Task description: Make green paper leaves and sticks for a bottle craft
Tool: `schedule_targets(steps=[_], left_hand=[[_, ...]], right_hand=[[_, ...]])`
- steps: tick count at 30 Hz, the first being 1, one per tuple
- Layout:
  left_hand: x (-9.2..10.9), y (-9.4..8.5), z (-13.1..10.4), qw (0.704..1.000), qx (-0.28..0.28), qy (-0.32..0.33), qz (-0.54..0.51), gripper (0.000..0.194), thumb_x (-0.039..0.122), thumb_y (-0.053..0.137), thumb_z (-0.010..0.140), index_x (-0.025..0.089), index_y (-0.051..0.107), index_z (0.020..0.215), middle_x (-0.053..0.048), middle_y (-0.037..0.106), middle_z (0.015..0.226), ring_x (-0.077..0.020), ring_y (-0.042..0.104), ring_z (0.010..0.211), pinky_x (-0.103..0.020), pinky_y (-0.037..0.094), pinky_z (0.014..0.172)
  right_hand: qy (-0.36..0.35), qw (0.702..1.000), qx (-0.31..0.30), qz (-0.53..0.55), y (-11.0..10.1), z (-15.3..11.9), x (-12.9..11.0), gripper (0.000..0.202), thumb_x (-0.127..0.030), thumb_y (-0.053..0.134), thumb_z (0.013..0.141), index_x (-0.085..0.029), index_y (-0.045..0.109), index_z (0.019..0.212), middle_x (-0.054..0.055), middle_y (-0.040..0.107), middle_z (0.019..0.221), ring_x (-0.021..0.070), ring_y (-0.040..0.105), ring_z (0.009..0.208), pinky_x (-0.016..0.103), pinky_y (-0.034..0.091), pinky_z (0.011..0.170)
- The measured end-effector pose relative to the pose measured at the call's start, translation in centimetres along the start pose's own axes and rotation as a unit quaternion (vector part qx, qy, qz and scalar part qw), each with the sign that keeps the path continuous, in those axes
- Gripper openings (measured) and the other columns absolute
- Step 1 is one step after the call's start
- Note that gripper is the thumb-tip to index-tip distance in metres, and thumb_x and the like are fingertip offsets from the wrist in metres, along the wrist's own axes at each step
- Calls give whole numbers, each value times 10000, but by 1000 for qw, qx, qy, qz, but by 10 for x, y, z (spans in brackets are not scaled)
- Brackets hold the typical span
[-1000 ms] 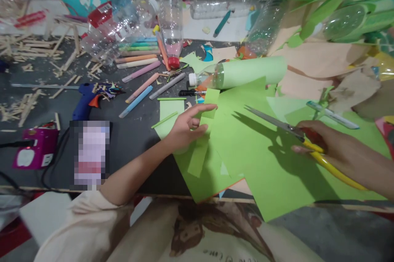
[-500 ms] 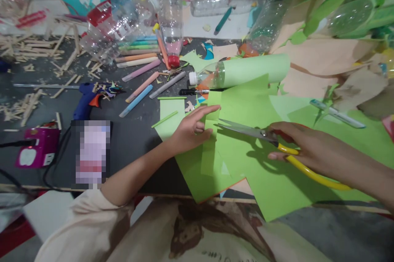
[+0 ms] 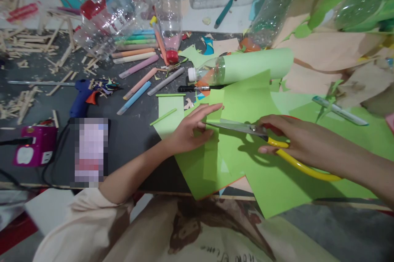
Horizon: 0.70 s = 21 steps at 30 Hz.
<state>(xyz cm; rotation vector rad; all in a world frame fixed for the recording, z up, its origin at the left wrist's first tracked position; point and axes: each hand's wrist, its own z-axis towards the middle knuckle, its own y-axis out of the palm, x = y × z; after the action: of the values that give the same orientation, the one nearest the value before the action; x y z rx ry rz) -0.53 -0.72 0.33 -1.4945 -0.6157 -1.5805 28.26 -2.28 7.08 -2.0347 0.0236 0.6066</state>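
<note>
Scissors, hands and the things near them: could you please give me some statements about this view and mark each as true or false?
1. The right hand holds the scissors. True.
2. The left hand holds a marker. False: it holds a green paper strip.
3. The glue gun is blue with an orange trigger. True.
4. The paper-wrapped bottle stands upright. False: it lies on its side.
</note>
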Motion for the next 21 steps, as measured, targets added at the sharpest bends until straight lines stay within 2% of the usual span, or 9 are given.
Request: schedule_targets(steps=[3,6,9,14,19,21], left_hand=[[-1,0,0,1000,-6,6,-11,509,223,567,922,272,498,1424,-131,530,1426,-231,543,1265,-126,524,599],[-1,-1,1,1000,-7,2,-3,492,276,572,932,270,506,1419,-128,549,1391,-160,630,1010,-126,503,572],[-1,-2,1,1000,-10,-3,1,478,327,565,946,271,510,1417,-123,562,1366,-100,601,805,-133,484,546],[-2,-1,3,1000,-10,26,-10,472,301,558,954,275,499,1421,-111,557,1351,-68,547,739,-121,457,535],[-3,-1,3,999,-10,47,-14,475,251,552,946,278,499,1417,-105,566,1349,-103,576,858,-114,451,543],[-2,-2,3,999,-14,40,-8,476,245,549,942,280,503,1415,-103,569,1351,-95,567,822,-121,447,535]], right_hand=[[4,1000,0,1,-1,2,1,629,-800,478,790,-245,653,1029,90,694,868,273,643,691,340,436,560],[2,1000,-3,0,-1,5,2,629,-807,491,778,-256,649,1036,85,705,887,273,645,704,335,435,565],[3,1000,-5,0,-1,8,3,625,-810,481,782,-261,653,1026,83,712,897,263,642,688,326,426,554],[-13,1000,-21,-14,-4,8,2,652,-808,430,815,-243,647,1056,91,721,893,260,647,679,312,415,535],[-34,999,-27,-24,-5,9,4,711,-835,379,817,-226,650,1065,79,706,783,237,613,578,304,385,495],[-40,998,-25,-30,-5,9,7,762,-864,332,807,-223,654,1062,77,697,741,231,601,541,303,377,479]])
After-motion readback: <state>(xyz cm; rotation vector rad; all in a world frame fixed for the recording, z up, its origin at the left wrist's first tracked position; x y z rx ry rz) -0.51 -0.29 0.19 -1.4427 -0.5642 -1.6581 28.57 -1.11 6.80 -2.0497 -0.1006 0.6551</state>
